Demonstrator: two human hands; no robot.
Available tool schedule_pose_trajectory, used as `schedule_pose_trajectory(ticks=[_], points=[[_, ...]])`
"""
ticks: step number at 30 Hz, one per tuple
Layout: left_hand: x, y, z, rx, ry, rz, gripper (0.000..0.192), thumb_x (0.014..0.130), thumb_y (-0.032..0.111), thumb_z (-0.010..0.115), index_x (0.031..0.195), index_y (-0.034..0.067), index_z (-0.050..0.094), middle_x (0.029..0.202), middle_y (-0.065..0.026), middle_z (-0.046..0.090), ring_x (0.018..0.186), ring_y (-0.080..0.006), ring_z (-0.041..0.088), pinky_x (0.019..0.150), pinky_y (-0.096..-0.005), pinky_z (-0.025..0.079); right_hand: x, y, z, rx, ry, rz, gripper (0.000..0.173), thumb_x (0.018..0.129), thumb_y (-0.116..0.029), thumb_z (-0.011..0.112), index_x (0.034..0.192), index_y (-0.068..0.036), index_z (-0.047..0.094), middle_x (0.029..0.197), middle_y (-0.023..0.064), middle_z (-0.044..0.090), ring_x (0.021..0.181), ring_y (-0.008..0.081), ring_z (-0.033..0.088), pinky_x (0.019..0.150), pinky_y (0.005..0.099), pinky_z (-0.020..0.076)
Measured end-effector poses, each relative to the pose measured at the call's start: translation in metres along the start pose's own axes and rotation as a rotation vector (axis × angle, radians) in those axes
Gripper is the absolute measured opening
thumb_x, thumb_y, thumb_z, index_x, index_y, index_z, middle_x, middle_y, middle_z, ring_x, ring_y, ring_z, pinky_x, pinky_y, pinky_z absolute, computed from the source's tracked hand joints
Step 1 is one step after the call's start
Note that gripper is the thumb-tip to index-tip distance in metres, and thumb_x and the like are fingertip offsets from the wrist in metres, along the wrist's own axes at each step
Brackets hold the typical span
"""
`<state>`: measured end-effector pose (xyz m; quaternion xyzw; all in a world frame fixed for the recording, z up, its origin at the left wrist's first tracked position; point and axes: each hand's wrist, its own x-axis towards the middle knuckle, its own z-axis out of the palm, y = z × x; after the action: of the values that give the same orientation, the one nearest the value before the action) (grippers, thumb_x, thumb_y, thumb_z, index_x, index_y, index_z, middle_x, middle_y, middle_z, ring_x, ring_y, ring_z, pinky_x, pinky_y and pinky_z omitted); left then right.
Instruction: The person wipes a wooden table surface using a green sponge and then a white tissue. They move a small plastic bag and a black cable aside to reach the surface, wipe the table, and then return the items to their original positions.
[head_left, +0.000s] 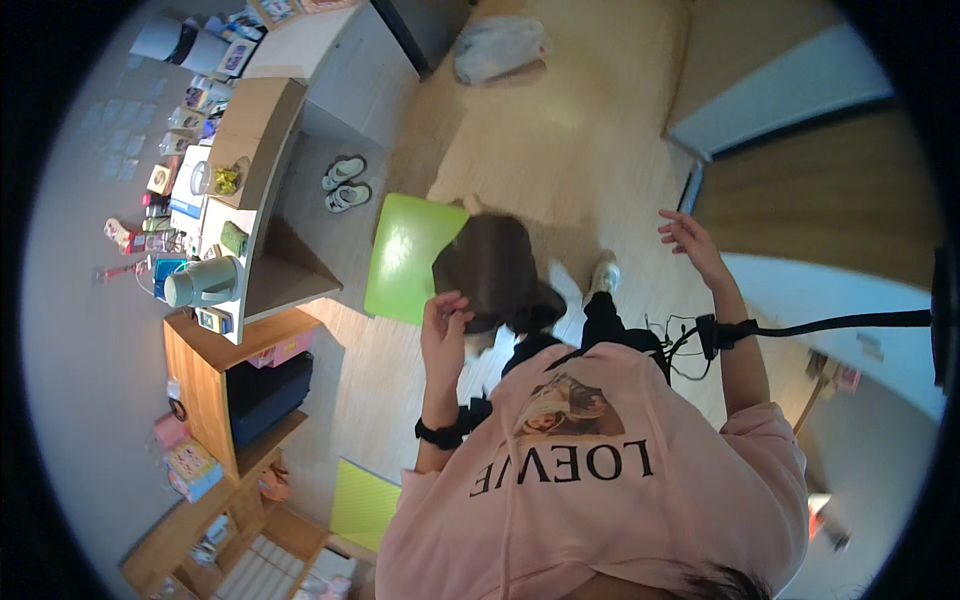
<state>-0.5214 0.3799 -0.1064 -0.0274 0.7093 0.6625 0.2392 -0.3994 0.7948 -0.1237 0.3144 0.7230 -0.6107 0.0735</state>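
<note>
My left hand (444, 324) is raised in front of my body with its fingers slightly bent and nothing seen in it. Just beyond its fingertips is a dark brown leather-like item (491, 262), perhaps a bag or cover; contact cannot be told. That item overlaps the edge of a glossy green seat or panel (409, 251), with pale leg ends showing beside it. Off to the right, my right hand (691, 241) hangs in the air, empty, fingers apart, near a wood-fronted cabinet (810, 195). Black bands circle both wrists.
At left, a white desk (255, 225) holds a light green thermos jug (202, 283), a cardboard box (255, 135) and a glass jar (225, 180). White shoes (347, 184) lie beneath. A wooden shelf (199, 375) stands nearer. A black cable (840, 322) runs from my right wrist. A plastic bag (499, 49) lies ahead.
</note>
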Motion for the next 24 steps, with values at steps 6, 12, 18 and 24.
schedule_pose_trajectory(ticks=[6, 12, 18, 24], points=[[0.058, 0.002, 0.08, -0.132, 0.356, -0.039, 0.02, 0.092, 0.004, 0.048, 0.112, 0.001, 0.05, 0.102, -0.01, 0.058, 0.084, -0.0149, 0.059, 0.074, -0.0255, 0.047, 0.187, -0.057, -0.097, -0.165, -0.138, -0.163, 0.035, 0.097, -0.022, 0.044, 0.13, -0.014, 0.048, 0.107, 0.0037, 0.061, 0.091, 0.0108, 0.057, 0.076, 0.0267, 0.0454], [0.1, 0.019, 0.126, -0.067, 0.585, 0.097, 0.02, 0.094, 0.007, 0.051, 0.111, -0.001, 0.053, 0.104, -0.0106, 0.058, 0.093, -0.0165, 0.058, 0.08, -0.0279, 0.05, 0.39, -0.217, -0.084, -0.205, -0.296, -0.243, 0.045, 0.093, -0.023, 0.05, 0.135, -0.01, 0.042, 0.108, 0.0072, 0.062, 0.09, 0.0151, 0.061, 0.075, 0.0276, 0.0484], [0.133, -0.013, 0.11, 0.092, 0.997, 0.095, 0.022, 0.094, 0.015, 0.053, 0.112, 0.003, 0.053, 0.1, -0.0059, 0.062, 0.076, -0.0093, 0.058, 0.063, -0.0205, 0.044, 0.544, -0.365, 0.02, -0.29, -0.45, -0.246, 0.063, 0.091, -0.025, 0.056, 0.142, -0.006, 0.026, 0.124, 0.0128, 0.055, 0.102, 0.0226, 0.062, 0.082, 0.0345, 0.0513], [0.262, 0.007, 0.069, -0.004, 0.966, 0.074, 0.025, 0.094, 0.018, 0.054, 0.113, 0.001, 0.053, 0.101, -0.0084, 0.062, 0.079, -0.0129, 0.06, 0.064, -0.0219, 0.045, 0.636, -0.47, 0.115, -0.366, -0.52, -0.269, 0.071, 0.09, -0.03, 0.06, 0.143, -0.003, 0.021, 0.133, 0.0144, 0.048, 0.107, 0.0248, 0.06, 0.083, 0.0352, 0.0516]])
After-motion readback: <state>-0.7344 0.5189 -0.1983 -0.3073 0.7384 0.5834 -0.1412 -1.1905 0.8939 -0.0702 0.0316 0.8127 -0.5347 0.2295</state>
